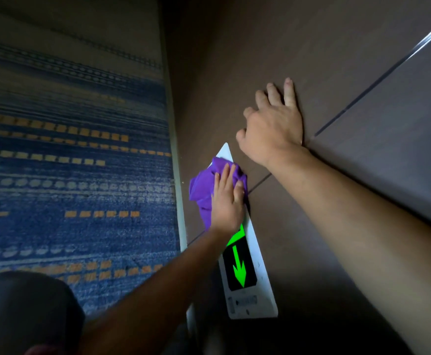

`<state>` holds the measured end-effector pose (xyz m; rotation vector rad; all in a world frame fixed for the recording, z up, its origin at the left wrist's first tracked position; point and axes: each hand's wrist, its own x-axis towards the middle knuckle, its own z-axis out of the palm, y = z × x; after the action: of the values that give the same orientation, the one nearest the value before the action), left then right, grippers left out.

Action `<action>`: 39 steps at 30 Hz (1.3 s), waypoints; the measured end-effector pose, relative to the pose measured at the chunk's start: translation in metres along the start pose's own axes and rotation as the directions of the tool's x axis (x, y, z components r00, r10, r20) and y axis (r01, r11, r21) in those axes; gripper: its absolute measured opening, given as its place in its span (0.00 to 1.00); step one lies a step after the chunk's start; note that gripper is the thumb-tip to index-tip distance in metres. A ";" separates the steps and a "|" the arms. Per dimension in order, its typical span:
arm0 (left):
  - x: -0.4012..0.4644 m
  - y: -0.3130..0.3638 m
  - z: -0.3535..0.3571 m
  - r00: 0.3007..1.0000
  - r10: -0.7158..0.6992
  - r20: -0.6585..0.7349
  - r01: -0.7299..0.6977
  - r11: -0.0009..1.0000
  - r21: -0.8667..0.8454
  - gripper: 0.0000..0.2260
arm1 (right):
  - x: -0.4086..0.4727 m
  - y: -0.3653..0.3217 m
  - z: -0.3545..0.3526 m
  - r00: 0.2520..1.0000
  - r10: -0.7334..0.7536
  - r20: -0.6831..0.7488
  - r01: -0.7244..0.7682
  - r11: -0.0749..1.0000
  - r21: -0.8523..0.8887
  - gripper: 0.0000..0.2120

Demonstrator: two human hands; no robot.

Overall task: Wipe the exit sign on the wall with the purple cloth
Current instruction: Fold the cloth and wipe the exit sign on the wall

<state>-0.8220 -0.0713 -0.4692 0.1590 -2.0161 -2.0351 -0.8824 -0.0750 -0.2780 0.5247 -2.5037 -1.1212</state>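
Note:
The exit sign (247, 283) is a long white plate low on the brown wall, with a black panel and a bright green arrow. A crumpled purple cloth (204, 185) lies against the sign's far half and hides that part. My left hand (228, 201) presses flat on the cloth, fingers stretched over it. My right hand (273, 124) rests on the bare wall just beyond the sign's far end, fingers spread, holding nothing.
The brown panelled wall (311, 60) has thin seams running across it. A pale skirting strip (176, 160) divides the wall from a blue carpet (68, 175) with orange dashes. My knee (25, 311) shows at the lower left.

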 end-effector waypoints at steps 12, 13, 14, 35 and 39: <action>0.100 -0.016 -0.015 0.978 -0.199 0.065 0.195 0.979 0.065 0.23 | 0.005 -0.001 0.000 1.000 0.010 0.004 -0.010 1.000 0.021 0.28; 0.094 -0.022 -0.013 0.969 -0.239 0.056 0.235 0.970 0.064 0.24 | 0.005 0.000 0.000 1.000 0.015 0.005 -0.015 0.999 0.035 0.28; 0.086 -0.031 -0.013 0.956 -0.289 0.053 0.286 0.956 0.068 0.24 | 0.005 0.000 0.000 1.000 0.014 0.006 -0.014 0.999 0.049 0.28; 0.076 0.016 -0.002 0.993 0.111 0.048 -0.115 0.989 0.090 0.30 | 0.014 -0.005 -0.003 0.999 0.052 0.006 -0.053 0.981 0.186 0.26; 0.088 -0.005 -0.002 0.996 0.083 0.021 -0.085 0.992 0.092 0.24 | 0.015 -0.004 -0.003 0.999 0.053 0.000 -0.052 0.977 0.205 0.26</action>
<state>-0.9058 -0.0968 -0.4646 0.0731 -2.0918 -1.9005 -0.8930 -0.0866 -0.2769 0.5113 -2.6281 -0.8455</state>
